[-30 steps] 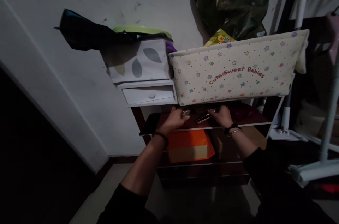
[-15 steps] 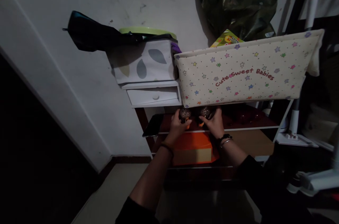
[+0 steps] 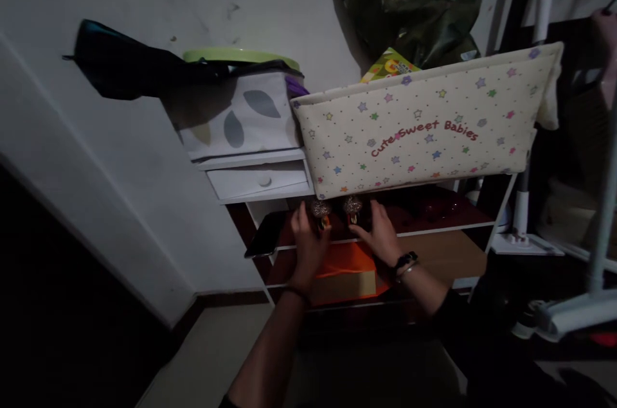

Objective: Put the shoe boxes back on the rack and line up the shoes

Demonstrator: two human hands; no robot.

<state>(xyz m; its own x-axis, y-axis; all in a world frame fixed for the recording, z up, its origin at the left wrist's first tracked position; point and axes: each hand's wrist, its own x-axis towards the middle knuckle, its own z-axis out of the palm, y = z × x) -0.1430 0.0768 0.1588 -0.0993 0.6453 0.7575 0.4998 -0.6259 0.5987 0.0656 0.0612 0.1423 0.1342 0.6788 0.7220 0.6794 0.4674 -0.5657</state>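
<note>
Two small objects with glittery, rounded brown tops and orange-and-dark lower parts stand side by side on the dark red shelf (image 3: 409, 218). My left hand (image 3: 308, 242) is beside the left glittery-topped object (image 3: 321, 210), its fingers and thumb apart around it. At the right glittery-topped object (image 3: 353, 207), my right hand (image 3: 383, 238) has its thumb close to the base and its fingers spread away to the right. Both hands look open, though the dim light hides whether a fingertip still touches.
Above hangs a star-printed cloth bin (image 3: 419, 132). To its left are a white drawer (image 3: 241, 182) and a leaf-patterned box (image 3: 260, 112). A black phone-like slab (image 3: 266, 234) lies at the shelf's left end. Below are an orange box (image 3: 347, 260) and a brown box (image 3: 441, 254).
Both hands have loosened from the two glittery-topped objects, their fingers now farther apart. The objects remain on the shelf. The whole view has shifted slightly.
</note>
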